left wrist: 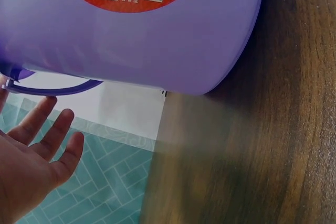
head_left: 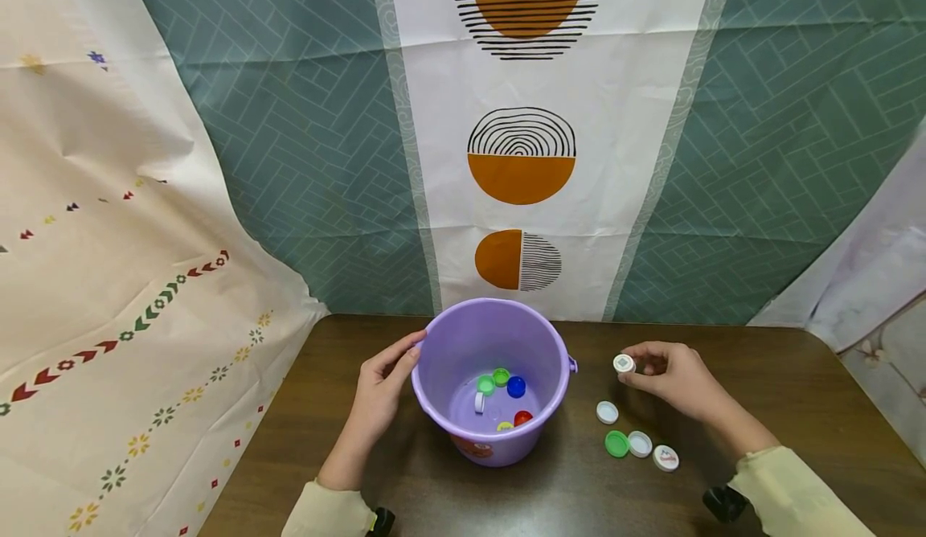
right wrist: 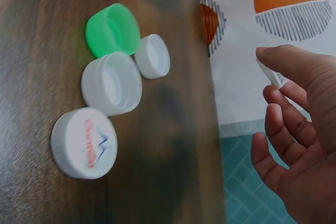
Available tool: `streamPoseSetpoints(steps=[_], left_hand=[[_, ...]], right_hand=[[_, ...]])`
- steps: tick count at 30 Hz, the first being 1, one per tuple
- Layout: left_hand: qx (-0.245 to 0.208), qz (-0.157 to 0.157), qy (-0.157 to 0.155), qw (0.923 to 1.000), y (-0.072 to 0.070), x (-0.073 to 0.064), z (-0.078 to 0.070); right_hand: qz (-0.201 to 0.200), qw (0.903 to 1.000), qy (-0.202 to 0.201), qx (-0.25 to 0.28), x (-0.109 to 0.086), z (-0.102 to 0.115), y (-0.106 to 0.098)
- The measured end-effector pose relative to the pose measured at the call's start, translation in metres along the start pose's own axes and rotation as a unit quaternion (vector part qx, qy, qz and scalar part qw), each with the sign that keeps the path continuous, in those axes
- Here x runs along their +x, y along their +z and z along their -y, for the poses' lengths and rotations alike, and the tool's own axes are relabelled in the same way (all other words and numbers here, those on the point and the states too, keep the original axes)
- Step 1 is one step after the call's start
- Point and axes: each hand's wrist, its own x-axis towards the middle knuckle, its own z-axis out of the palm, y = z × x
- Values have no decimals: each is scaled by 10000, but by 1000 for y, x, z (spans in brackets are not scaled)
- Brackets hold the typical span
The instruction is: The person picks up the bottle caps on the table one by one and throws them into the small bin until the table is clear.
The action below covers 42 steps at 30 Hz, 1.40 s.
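Observation:
A purple bucket [head_left: 499,444] stands upright on the table with several coloured bottle caps inside, among them a blue cap [head_left: 516,387] and a red cap [head_left: 522,417]. My left hand [head_left: 379,384] touches its left rim with thumb and forefinger. In the left wrist view the other fingers [left wrist: 56,135] spread loosely below the bucket's handle [left wrist: 55,91]. Right of the bucket, my right hand [head_left: 673,376] pinches a white bottle cap [head_left: 624,363] between thumb and forefinger, above the table. Its other fingers curl loosely in the right wrist view, where the cap [right wrist: 271,74] is mostly hidden.
On the table below my right hand lie a green cap [right wrist: 113,30], two plain white caps [right wrist: 111,83] and a white cap with printing [right wrist: 84,142]. A patterned cloth [head_left: 521,264] hangs behind the brown table [head_left: 579,497]. Another cloth [head_left: 181,376] drapes at the left.

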Motion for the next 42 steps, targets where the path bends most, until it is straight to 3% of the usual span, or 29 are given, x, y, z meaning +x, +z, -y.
streamPoseSetpoints(steps=[15, 28, 38, 42], left_hand=[[61, 5, 7, 10000, 0, 0, 1], [141, -4, 38, 9999, 0, -1, 0], [171, 37, -151, 9997, 4, -3, -27], [178, 49, -145, 9997, 4, -3, -27]], right_hand=[[-179, 9985, -120, 503, 8, 22, -9], [-386, 9939, -138, 1023, 22, 56, -15], [-440, 9922, -121, 1162, 29, 89, -15], [-386, 9917, -221, 1203, 30, 102, -14]])
